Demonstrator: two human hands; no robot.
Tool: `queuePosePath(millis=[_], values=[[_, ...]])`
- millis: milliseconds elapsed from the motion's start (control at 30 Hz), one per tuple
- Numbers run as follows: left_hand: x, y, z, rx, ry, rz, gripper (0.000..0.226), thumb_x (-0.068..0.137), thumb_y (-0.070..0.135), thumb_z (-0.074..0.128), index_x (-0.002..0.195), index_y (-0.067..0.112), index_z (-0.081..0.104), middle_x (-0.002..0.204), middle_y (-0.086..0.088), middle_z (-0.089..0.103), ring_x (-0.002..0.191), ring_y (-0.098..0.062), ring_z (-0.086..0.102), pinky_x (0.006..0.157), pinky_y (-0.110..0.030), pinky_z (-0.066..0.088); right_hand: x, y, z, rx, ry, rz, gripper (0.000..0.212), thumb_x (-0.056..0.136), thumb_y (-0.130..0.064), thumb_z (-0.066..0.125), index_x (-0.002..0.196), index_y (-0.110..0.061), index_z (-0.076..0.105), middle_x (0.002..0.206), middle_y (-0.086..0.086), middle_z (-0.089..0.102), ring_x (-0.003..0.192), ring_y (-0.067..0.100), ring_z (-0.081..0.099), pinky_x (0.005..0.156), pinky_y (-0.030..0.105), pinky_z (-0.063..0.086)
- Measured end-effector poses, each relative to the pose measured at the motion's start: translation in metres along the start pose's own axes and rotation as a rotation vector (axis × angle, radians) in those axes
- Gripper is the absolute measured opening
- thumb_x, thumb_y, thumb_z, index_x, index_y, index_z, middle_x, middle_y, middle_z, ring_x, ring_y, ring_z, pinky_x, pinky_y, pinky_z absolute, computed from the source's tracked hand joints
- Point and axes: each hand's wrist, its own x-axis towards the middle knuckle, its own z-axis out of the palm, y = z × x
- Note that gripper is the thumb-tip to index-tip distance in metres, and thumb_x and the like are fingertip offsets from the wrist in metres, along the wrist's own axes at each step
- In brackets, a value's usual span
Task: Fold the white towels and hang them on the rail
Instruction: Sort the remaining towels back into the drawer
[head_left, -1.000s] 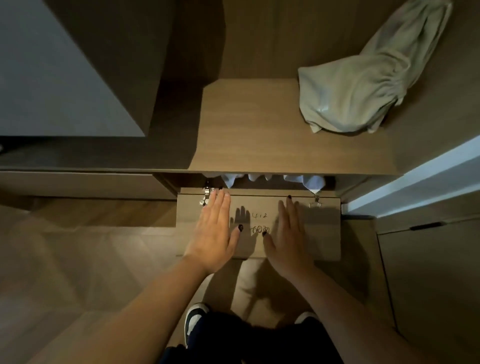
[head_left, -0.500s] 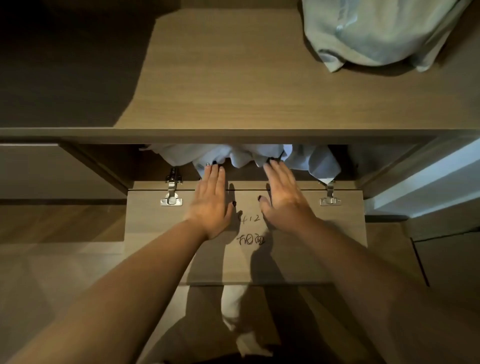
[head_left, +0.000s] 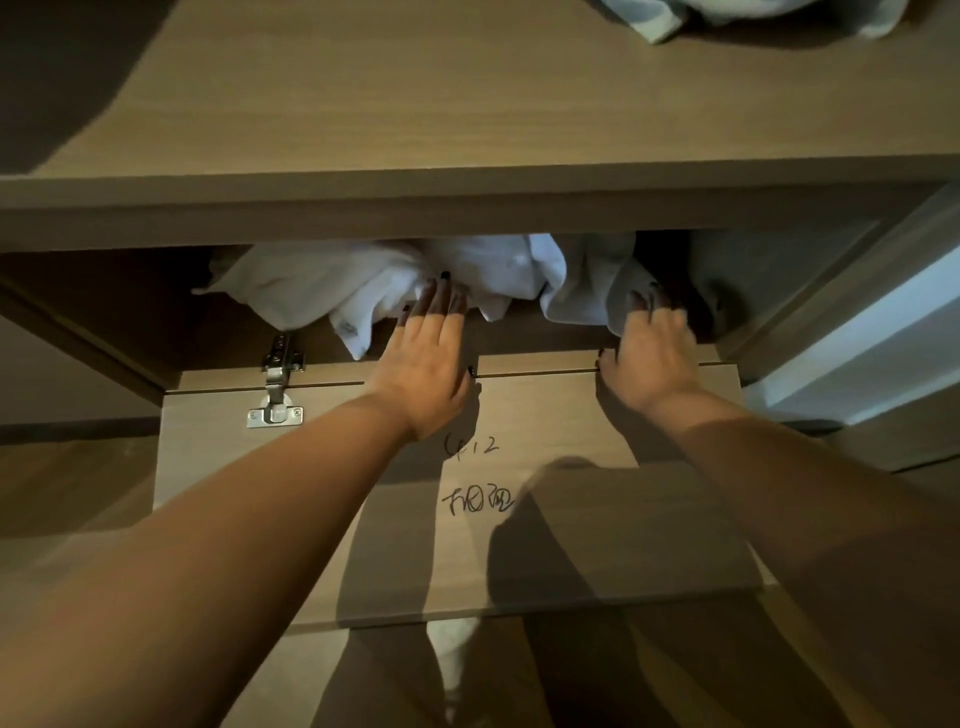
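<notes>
Both hands have moved off the drop-down door into the cupboard: the left hand lies with straight fingers on the white towels, the right hand curls onto them. Pulling them out looks imminent.

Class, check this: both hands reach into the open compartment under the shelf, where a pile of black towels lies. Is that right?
Not quite. The head view shows the towels are white, not black. The rest holds: left hand and right hand reach into the compartment under the shelf.
</notes>
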Motion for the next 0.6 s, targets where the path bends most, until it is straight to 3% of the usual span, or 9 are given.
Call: queuePosePath(millis=[167, 300, 400, 500, 600], values=[[-0.005, -0.003, 0.004, -0.045, 0.052, 0.047, 0.073, 0.093, 0.031, 0.059, 0.15, 0.001, 0.025, 0.143, -0.019, 0.04, 0.131, -0.033, 0.035, 0.115, -0.04, 0.025, 0.021, 0.03, 0.009, -0.122, -0.155, 0.0, 0.04, 0.093, -0.025, 0.06, 0.129, -0.009, 0.05, 0.129, 0.017, 0.054, 0.119, 0.036, 0.05, 0.092, 0.043, 0.044], [-0.02, -0.013, 0.002, -0.057, 0.045, -0.02, 0.08, 0.091, 0.029, 0.062, 0.153, 0.002, 0.019, 0.151, -0.019, 0.03, 0.14, -0.032, 0.025, 0.118, -0.042, 0.023, 0.026, 0.042, 0.015, -0.142, -0.067, -0.044, 0.022, 0.095, -0.017, 0.057, 0.116, -0.012, 0.059, 0.114, 0.015, 0.064, 0.109, 0.035, 0.058, 0.087, 0.041, 0.042], [-0.029, -0.014, 0.001, -0.051, 0.016, 0.004, 0.089, 0.091, 0.029, 0.064, 0.156, 0.004, 0.009, 0.16, -0.016, 0.017, 0.149, -0.03, 0.01, 0.121, -0.039, 0.012, 0.023, 0.044, 0.011, 0.273, 0.108, 0.005, 0.021, 0.1, -0.018, 0.049, 0.108, -0.006, 0.065, 0.091, 0.01, 0.065, 0.086, 0.028, 0.062, 0.071, 0.03, 0.039], [-0.03, -0.008, -0.004, -0.085, 0.001, 0.006, 0.095, 0.089, 0.027, 0.065, 0.156, 0.005, 0.002, 0.163, -0.016, 0.008, 0.151, -0.03, 0.002, 0.123, -0.04, 0.008, 0.006, 0.034, -0.008, 0.818, 0.116, -0.012, 0.022, 0.101, -0.019, 0.048, 0.115, -0.011, 0.063, 0.084, -0.002, 0.059, 0.068, 0.01, 0.055, 0.054, 0.015, 0.037], [-0.027, 0.004, -0.007, -0.164, 0.024, 0.013, 0.097, 0.09, 0.025, 0.065, 0.156, 0.006, -0.003, 0.164, -0.016, 0.003, 0.152, -0.028, -0.001, 0.121, -0.034, 0.003, -0.023, 0.026, -0.031, 1.064, 0.096, -0.141, 0.012, 0.1, -0.015, 0.051, 0.096, -0.019, 0.06, 0.077, -0.004, 0.056, 0.068, 0.01, 0.052, 0.059, 0.023, 0.038]])
